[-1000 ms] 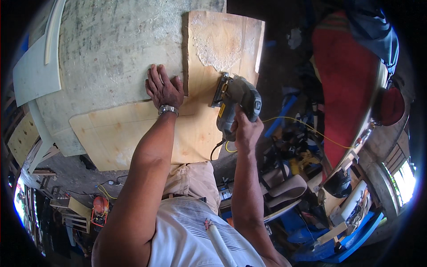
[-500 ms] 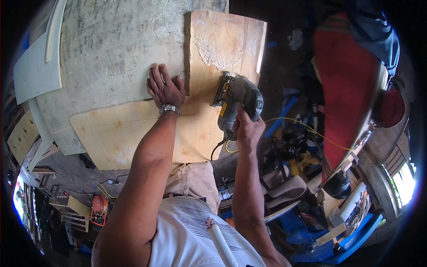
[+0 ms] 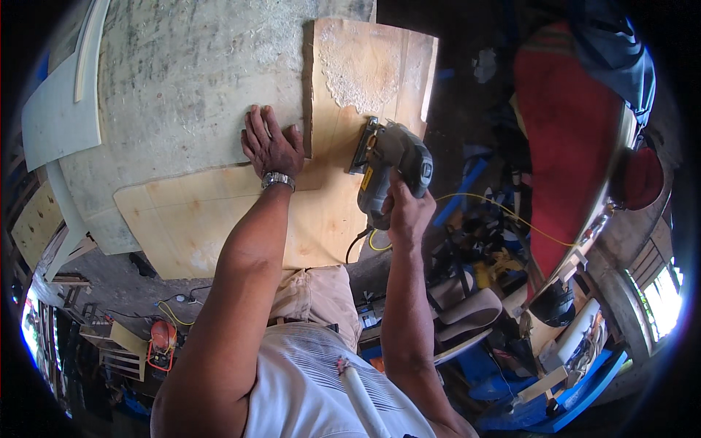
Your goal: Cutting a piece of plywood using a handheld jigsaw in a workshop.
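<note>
My right hand (image 3: 409,206) is wrapped round the grip of a dark grey jigsaw (image 3: 398,157). The jigsaw's base plate rests on an L-shaped sheet of light plywood (image 3: 241,219), next to a patch of pale sawdust (image 3: 358,73); its blade cannot be made out. To the left, my left hand (image 3: 274,150), with a metal watch (image 3: 278,179) at the wrist, lies flat with fingers apart at the plywood's inner corner. Its fingers reach over the larger grey, stained board (image 3: 197,95) underneath. A cord (image 3: 358,244) leaves the rear of the jigsaw.
A yellow cord (image 3: 504,206) runs right towards a long red panel (image 3: 566,146). Dark clutter and a blue tray-like piece (image 3: 562,420) lie at the lower right. White curved strips (image 3: 62,120) lie on the left, and an orange-red machine (image 3: 162,336) stands at lower left.
</note>
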A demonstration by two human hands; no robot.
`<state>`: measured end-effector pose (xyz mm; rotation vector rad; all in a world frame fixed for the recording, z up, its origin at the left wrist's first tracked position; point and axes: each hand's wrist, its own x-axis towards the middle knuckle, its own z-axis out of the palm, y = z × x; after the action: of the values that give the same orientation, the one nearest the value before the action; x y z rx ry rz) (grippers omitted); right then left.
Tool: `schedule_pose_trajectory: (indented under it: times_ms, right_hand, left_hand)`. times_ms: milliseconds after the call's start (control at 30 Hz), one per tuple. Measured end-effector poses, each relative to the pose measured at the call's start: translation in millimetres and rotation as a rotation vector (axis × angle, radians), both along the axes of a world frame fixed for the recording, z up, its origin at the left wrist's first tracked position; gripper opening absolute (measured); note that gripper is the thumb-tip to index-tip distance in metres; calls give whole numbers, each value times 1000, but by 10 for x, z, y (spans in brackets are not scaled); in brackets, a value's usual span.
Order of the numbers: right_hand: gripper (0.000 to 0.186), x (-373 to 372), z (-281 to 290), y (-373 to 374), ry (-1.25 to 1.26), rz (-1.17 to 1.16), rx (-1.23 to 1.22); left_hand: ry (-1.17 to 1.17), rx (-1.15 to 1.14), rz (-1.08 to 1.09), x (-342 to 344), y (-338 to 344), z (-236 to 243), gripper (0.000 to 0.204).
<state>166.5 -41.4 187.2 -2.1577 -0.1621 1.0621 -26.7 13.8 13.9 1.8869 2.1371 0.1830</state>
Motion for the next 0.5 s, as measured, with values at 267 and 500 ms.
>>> schedule_pose_trajectory:
  times_ms: [267,500]
  right_hand:
    - [25,12,-10,24,2,-12,-9]
    - [25,22,0,46,2,16,8]
  left_hand:
    - [8,-7,4,8,3,2,69]
    - [11,-6,7,6,3,10,70]
